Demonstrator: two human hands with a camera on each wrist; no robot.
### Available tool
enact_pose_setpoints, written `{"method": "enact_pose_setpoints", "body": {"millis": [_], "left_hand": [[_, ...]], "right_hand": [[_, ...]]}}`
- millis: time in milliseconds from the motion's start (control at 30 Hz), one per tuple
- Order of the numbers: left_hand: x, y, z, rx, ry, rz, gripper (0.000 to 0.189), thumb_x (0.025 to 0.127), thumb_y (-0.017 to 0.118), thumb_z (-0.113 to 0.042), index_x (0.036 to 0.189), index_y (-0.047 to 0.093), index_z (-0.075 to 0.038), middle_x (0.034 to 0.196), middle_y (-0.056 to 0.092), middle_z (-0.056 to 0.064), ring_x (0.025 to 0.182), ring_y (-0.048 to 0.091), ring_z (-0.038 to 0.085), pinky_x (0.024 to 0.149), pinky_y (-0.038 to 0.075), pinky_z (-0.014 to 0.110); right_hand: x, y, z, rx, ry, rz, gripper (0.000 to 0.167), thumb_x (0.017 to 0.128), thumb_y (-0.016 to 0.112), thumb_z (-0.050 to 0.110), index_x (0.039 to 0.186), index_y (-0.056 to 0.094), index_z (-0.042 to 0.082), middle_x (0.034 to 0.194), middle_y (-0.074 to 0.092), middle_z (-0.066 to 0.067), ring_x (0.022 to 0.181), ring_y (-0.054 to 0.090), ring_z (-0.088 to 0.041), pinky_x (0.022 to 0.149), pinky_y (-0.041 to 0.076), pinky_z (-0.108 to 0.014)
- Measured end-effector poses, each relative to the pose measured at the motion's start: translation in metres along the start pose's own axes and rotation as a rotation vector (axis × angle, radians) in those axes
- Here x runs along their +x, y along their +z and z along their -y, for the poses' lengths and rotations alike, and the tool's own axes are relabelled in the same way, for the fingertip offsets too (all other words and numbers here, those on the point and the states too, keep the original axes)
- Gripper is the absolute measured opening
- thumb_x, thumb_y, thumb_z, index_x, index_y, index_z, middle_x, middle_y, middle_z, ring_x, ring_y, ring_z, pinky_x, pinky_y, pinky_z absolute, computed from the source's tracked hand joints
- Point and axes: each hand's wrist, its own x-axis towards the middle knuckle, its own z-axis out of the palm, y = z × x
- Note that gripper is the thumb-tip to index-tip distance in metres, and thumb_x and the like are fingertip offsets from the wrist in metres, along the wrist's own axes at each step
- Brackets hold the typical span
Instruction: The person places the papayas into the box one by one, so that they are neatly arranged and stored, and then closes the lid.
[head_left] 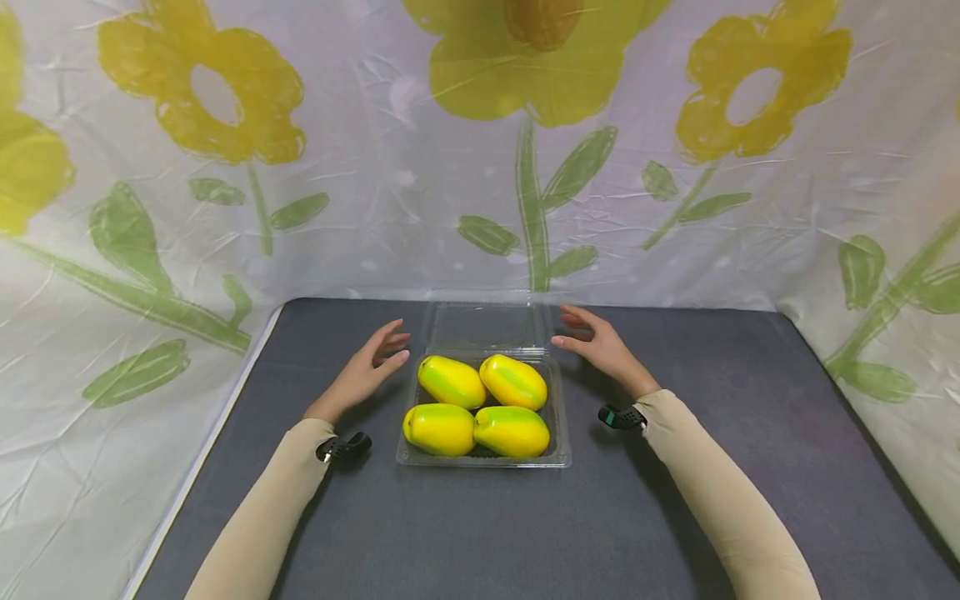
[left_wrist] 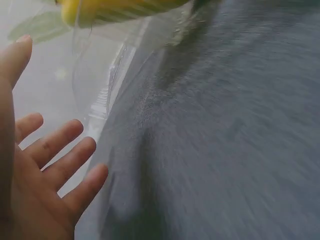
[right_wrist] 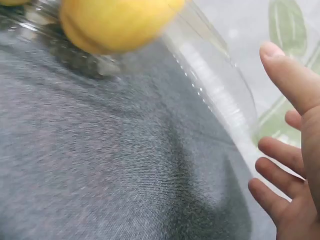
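A clear plastic clamshell box (head_left: pixel 559 446) sits on the dark table, its hinged lid (head_left: pixel 483 327) lifted at the far side. Several plump yellow-green fruits (head_left: pixel 512 432), like papayas or mangoes, lie inside in two rows. To the left of the lid, my left hand (head_left: pixel 363 373) hovers with fingers spread and nothing in its grasp. On the opposite side is my right hand (head_left: pixel 603 350), loosely extended and also holding nothing. Both wrist views show the fingers apart from the transparent plastic, with a yellow fruit (right_wrist: pixel 117 25) near the top in the right one.
The dark grey tabletop (head_left: pixel 480 533) extends around the box. Behind and beside it hangs a white cloth (head_left: pixel 375 225) printed with yellow flowers. Dark straps (head_left: pixel 622 417) are on the wrists, over beige sleeves.
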Motion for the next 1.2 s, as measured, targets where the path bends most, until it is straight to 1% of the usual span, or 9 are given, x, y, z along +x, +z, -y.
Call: {"method": "enact_pose_setpoints", "body": {"millis": [133,200,400,567,600,800,833,1033,1200], "left_hand": [[0.023,0.005,0.007,-0.088,-0.035,-0.012,0.065,0.104,0.050,-0.036,0.159,0.018,-0.022,0.157,0.040,0.015,0.145,0.037,0.038,0.116,0.031,0.063],[0.032,0.007,0.010,-0.100,-0.050,-0.011,0.065,0.104,0.049,-0.036,0.159,0.018,-0.023,0.157,0.040,0.015,0.145,0.037,0.038,0.117,0.033,0.062],[0.047,0.009,0.017,-0.111,-0.078,0.004,0.066,0.103,0.050,-0.042,0.159,0.019,-0.026,0.159,0.036,0.011,0.146,0.035,0.036,0.117,0.034,0.058],[0.050,0.009,0.017,-0.100,-0.088,0.012,0.066,0.102,0.050,-0.045,0.159,0.022,-0.029,0.162,0.032,0.008,0.148,0.033,0.035,0.119,0.031,0.058],[0.050,0.009,0.017,-0.098,-0.090,0.013,0.066,0.102,0.050,-0.045,0.159,0.022,-0.028,0.162,0.032,0.008,0.148,0.032,0.035,0.119,0.031,0.058],[0.051,0.010,0.018,-0.101,-0.107,0.018,0.064,0.102,0.048,-0.046,0.158,0.023,-0.028,0.162,0.032,0.007,0.149,0.031,0.034,0.120,0.029,0.058],[0.050,0.010,0.018,-0.093,-0.105,0.022,0.064,0.102,0.048,-0.047,0.158,0.023,-0.028,0.162,0.032,0.007,0.149,0.031,0.034,0.121,0.028,0.057],[0.048,0.012,0.013,-0.053,-0.089,0.047,0.066,0.102,0.048,-0.049,0.158,0.024,-0.024,0.163,0.030,0.009,0.149,0.030,0.034,0.121,0.027,0.056],[0.052,0.014,0.016,-0.043,-0.060,0.052,0.063,0.103,0.047,-0.048,0.157,0.027,-0.022,0.163,0.030,0.010,0.150,0.028,0.035,0.122,0.026,0.056]], "right_hand": [[0.009,0.002,-0.007,0.034,0.021,0.012,0.077,0.093,0.067,0.043,0.156,0.032,0.018,0.154,0.043,-0.015,0.142,0.042,-0.037,0.115,0.038,-0.056],[0.013,0.003,-0.011,0.042,0.033,0.020,0.075,0.093,0.066,0.045,0.156,0.031,0.022,0.155,0.042,-0.014,0.142,0.042,-0.037,0.115,0.039,-0.055],[0.019,0.006,-0.017,0.033,0.034,0.048,0.076,0.096,0.062,0.047,0.158,0.026,0.023,0.158,0.038,-0.015,0.146,0.034,-0.039,0.118,0.032,-0.057],[0.021,0.006,-0.018,0.001,0.050,0.056,0.078,0.094,0.062,0.049,0.158,0.026,0.022,0.159,0.037,-0.012,0.148,0.031,-0.036,0.121,0.027,-0.057],[0.019,0.006,-0.013,-0.005,0.058,0.064,0.078,0.095,0.062,0.048,0.158,0.026,0.021,0.160,0.036,-0.012,0.149,0.030,-0.037,0.121,0.026,-0.057],[0.017,0.009,-0.014,-0.027,0.085,0.056,0.075,0.095,0.061,0.049,0.156,0.031,0.017,0.160,0.036,-0.011,0.149,0.030,-0.036,0.122,0.026,-0.056],[0.019,0.010,-0.019,-0.039,0.081,0.049,0.076,0.095,0.060,0.052,0.156,0.032,0.019,0.160,0.036,-0.010,0.149,0.030,-0.036,0.121,0.027,-0.056],[0.019,0.013,-0.020,-0.054,0.085,0.044,0.076,0.094,0.058,0.058,0.155,0.034,0.020,0.160,0.037,-0.009,0.149,0.031,-0.035,0.121,0.028,-0.056],[0.019,0.014,-0.020,-0.050,0.083,0.038,0.076,0.092,0.058,0.061,0.153,0.038,0.021,0.159,0.038,-0.007,0.150,0.029,-0.033,0.121,0.026,-0.057]]}}
